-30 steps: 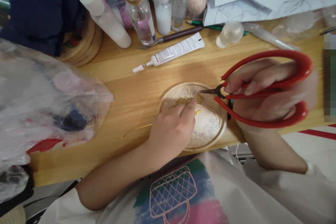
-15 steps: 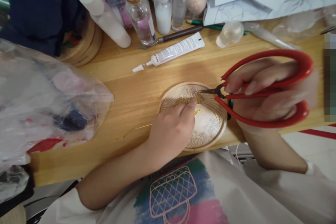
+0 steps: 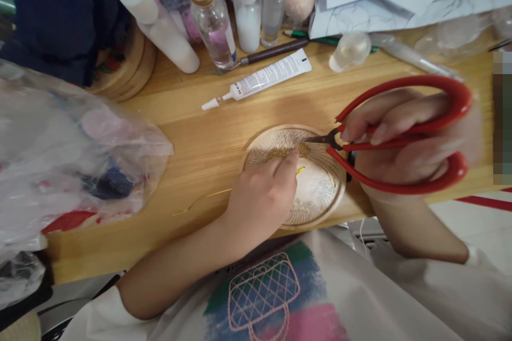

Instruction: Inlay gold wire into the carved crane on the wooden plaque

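Plate (image 3: 315,176), slightly right of frame centre on the counter (image 3: 192,149), long axis slanting upper left to lower right. Left hand (image 3: 266,192), nearer, lies over it, fingers touching gold thread (image 3: 304,149); pinch cannot be told. Right hand (image 3: 416,163) grasps scissors (image 3: 384,144), tips pointing left over plate.

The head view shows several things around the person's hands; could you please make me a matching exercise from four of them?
Things:
1. Red-handled tool
2. Left hand
3. White tube
4. Long gold strand

Places and states:
A. Lying between the patterned wooden disc and a brown-handled tool
B. Trailing across the tabletop toward the picture's left edge
C. Held in the right hand
D. Resting on the disc

Right pairs: 1-C; 2-D; 3-A; 4-B
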`<action>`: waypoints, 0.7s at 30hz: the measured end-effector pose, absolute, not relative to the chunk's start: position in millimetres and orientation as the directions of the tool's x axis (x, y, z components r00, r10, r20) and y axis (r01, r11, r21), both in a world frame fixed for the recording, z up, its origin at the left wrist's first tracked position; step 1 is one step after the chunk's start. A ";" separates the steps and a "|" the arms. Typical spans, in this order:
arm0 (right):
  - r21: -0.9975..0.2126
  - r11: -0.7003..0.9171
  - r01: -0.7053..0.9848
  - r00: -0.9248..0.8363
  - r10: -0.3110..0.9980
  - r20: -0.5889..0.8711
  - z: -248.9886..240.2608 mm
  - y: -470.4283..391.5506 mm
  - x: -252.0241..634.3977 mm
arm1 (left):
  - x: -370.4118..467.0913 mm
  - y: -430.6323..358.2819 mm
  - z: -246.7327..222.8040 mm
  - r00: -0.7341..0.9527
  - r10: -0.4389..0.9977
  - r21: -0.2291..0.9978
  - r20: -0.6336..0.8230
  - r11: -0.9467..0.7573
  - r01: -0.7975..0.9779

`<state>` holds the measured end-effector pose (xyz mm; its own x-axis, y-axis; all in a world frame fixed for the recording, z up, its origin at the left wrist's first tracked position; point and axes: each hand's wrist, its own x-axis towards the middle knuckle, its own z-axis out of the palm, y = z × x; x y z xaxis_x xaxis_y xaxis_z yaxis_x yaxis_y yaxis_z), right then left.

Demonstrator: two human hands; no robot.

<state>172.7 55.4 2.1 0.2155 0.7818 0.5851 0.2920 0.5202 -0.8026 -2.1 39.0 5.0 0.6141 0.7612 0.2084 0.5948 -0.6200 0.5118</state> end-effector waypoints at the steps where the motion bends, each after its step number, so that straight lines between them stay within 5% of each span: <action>1: -0.798 0.524 0.297 0.206 0.781 0.589 2.2 55.1 172.8 | -2.1 39.1 4.9 0.615 0.761 0.512 0.207 -0.620 0.594; 10: -0.803 0.525 0.281 0.227 0.777 0.587 2.9 53.3 171.1 | -2.5 38.4 4.0 0.619 0.758 0.495 0.206 -0.626 0.602; 21: -0.757 0.585 0.292 0.055 0.779 0.624 -7.9 60.5 183.1 | -2.4 38.6 4.2 0.623 0.757 0.492 0.197 -0.625 0.605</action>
<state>183.1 60.5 -7.9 0.0554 0.7795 0.6240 0.2920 0.5849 -0.7567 -2.4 38.6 4.2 0.6226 0.7574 0.1968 0.6053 -0.6255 0.4923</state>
